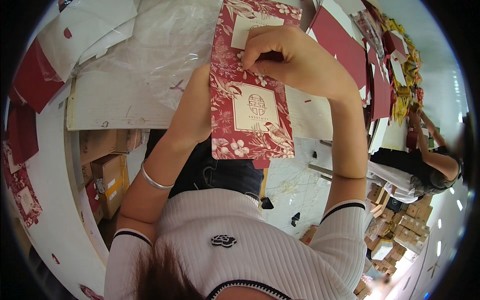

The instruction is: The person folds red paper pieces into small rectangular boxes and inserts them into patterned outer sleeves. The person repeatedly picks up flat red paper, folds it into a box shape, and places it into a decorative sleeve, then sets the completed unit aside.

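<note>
A long red cardboard piece [222, 117], printed with pale birds and flowers and two cream panels, stands in front of me with its lower end over the table's near edge. My left hand [201, 102] grips it along its left side, its fingers hidden behind the board. Over the upper half of the printed face, my right hand [290, 55] is bent inward, thumb and forefinger pinched together close to the surface. Whatever is in that pinch, if anything, is too small to make out.
Clear plastic film [165, 60] covers part of the white table [107, 112]. Red and white card sheets [340, 40] are stacked at the right. Brown cartons [107, 180] sit under the table on the left. A person [425, 162] stands working at the far right.
</note>
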A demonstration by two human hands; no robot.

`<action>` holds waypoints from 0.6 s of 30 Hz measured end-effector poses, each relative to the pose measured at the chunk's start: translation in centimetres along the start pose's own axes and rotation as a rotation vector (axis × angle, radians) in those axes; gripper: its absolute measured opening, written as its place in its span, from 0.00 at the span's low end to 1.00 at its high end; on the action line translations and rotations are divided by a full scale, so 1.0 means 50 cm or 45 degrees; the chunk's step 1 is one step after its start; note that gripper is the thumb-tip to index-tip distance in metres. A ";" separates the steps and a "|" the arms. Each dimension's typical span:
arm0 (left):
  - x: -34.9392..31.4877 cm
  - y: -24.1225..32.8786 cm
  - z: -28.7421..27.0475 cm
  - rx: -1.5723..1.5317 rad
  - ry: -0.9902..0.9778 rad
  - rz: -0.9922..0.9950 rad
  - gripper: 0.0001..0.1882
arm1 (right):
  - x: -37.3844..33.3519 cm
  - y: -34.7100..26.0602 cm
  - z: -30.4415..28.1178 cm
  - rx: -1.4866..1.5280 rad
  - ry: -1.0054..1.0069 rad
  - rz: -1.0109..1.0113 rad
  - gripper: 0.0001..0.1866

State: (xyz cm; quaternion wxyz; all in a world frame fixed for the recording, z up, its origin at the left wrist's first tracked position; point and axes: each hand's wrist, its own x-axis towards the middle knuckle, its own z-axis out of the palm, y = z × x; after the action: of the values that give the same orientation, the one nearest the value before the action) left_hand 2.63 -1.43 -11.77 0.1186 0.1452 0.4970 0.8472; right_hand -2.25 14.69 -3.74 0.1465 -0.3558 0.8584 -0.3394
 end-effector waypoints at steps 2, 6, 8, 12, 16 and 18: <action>0.008 -0.033 -0.017 0.131 -0.099 0.133 0.10 | 0.002 -0.002 0.001 -0.066 -0.008 -0.002 0.04; 0.013 -0.010 -0.012 0.216 -0.067 -0.006 0.10 | -0.010 -0.003 -0.007 0.183 0.084 0.148 0.03; 0.002 0.013 0.007 -0.048 0.036 -0.160 0.09 | -0.011 -0.025 -0.040 0.080 -0.016 0.406 0.02; -0.007 0.033 0.032 -0.328 0.077 -0.271 0.09 | -0.017 0.012 -0.030 -0.049 0.132 0.243 0.03; 0.011 -0.001 0.006 0.431 -0.168 -0.039 0.11 | -0.010 0.014 -0.009 -0.063 0.132 0.062 0.03; 0.015 -0.010 -0.007 0.534 -0.272 0.023 0.10 | -0.005 0.012 -0.008 -0.067 0.113 -0.009 0.03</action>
State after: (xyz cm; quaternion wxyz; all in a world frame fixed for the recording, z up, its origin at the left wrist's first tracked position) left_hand 1.84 -1.23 -12.30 0.1300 0.2600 0.6454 0.7064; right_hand -2.56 15.37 -3.86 0.0976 -0.3473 0.8713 -0.3327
